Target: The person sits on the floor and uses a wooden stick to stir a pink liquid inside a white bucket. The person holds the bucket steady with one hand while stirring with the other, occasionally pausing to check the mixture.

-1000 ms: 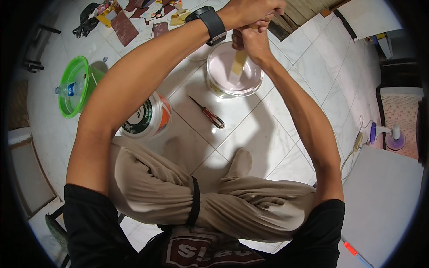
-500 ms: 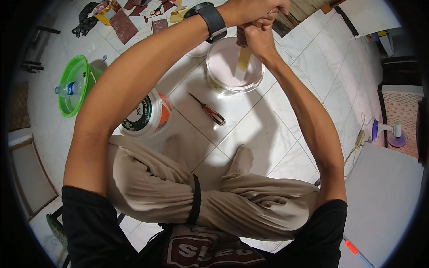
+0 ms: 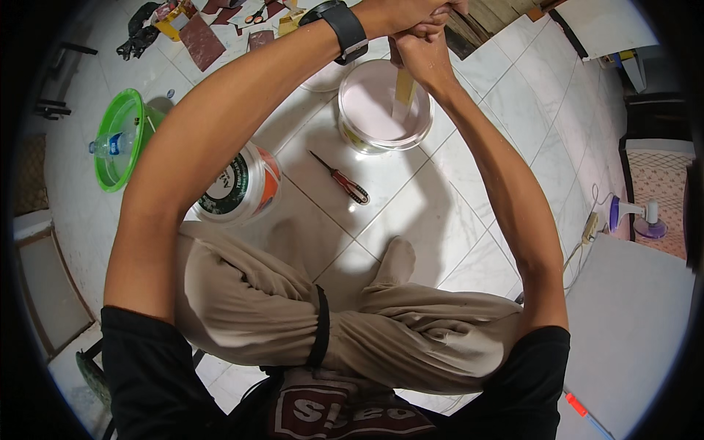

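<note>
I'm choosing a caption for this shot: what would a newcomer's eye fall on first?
Probably the pale bucket of pinkish liquid at the upper middle, with a flat yellowish stick dipping into it, gripped by the right hand with the left hand just above, near the top edge. Next, perhaps, the bright green basin at the left, holding a clear bottle, and the red-handled screwdriver lying on the floor near the centre.

Red-and-black-handled screwdriver (image 3: 339, 178) on tiled floor (image 3: 469, 257). Green tub (image 3: 114, 177) left, clear plastic bottle (image 3: 115, 144) in it. Upper left: scissors (image 3: 254, 16), dark-red sandpaper sheet (image 3: 202, 42), black plastic bag (image 3: 139, 34). Far right, purple-white object (image 3: 650, 226), possibly a fan.
</note>
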Motion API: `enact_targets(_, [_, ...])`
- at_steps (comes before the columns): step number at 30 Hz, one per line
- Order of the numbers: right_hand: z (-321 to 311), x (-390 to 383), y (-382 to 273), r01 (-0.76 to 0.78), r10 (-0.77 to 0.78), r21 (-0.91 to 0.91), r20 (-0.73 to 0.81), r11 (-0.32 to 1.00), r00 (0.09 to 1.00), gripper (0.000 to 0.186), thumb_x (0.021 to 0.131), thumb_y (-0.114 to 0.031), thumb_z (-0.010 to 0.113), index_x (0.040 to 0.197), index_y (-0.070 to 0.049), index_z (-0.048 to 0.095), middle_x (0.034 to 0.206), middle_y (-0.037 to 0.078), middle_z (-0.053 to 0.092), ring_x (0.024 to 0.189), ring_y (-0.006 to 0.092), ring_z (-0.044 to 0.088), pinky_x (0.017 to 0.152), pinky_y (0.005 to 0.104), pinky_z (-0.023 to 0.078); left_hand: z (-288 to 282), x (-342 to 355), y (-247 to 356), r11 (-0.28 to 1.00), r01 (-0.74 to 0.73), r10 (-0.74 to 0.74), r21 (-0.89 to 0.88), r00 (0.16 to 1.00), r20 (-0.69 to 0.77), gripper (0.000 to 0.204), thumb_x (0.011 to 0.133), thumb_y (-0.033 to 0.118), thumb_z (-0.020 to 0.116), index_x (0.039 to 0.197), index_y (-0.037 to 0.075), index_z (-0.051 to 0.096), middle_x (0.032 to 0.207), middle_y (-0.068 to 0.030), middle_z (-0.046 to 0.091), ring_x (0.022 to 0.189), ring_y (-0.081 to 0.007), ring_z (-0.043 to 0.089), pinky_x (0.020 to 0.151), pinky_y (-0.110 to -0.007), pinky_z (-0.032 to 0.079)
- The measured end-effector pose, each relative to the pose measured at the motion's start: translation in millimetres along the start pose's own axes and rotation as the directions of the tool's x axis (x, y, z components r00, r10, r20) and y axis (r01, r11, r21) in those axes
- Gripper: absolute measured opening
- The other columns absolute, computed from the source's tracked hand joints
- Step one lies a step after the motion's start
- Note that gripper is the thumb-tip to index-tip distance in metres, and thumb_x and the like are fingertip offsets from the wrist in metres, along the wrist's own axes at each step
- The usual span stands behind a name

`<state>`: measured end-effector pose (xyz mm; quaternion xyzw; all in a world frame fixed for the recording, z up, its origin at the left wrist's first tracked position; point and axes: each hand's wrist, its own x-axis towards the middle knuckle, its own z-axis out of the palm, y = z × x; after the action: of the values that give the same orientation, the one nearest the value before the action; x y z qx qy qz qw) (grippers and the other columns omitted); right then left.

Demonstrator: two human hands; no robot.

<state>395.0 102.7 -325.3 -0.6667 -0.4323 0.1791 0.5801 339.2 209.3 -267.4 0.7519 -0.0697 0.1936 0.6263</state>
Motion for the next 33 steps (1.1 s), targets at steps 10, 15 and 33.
enact_targets(10, [21,22,29,0.094,-0.08,0.189,-0.077,0.977,0.994,0.01,0.094,-0.014,0.064,0.092,-0.004,0.063,0.065,0.003,0.059,0.057,0.0156,0.058,0.052,0.0321,0.047,10,2,36,0.998,0.028,-0.011,0.054,0.959,-0.282,0.025,0.088,0.013,0.067,0.067,0.001,0.062,0.056,-0.0032,0.057,0.046,-0.0112,0.053,0.042,-0.029,0.041])
enact_targets(15, [-9,7,21,0.089,-0.086,0.046,-0.065,0.995,0.994,0.025,0.095,-0.008,0.06,0.072,-0.004,0.052,0.058,0.001,0.05,0.05,0.0099,0.044,0.048,0.0295,0.037,21,-1,25,0.992,0.033,-0.055,-0.122,0.982,-0.18,0.025,0.086,0.012,0.069,0.066,0.001,0.061,0.054,-0.0022,0.054,0.045,-0.0101,0.05,0.041,-0.029,0.039])
enact_targets(33, [-19,-1,26,0.034,-0.038,0.125,0.027,0.992,0.999,0.027,0.097,-0.014,0.058,0.073,-0.003,0.055,0.06,0.004,0.056,0.051,0.0133,0.052,0.049,0.029,0.042,25,-1,20,0.961,0.135,-0.16,-0.243,0.984,-0.084,0.019,0.084,0.012,0.066,0.07,-0.001,0.064,0.053,-0.0036,0.056,0.043,-0.0101,0.05,0.043,-0.03,0.042])
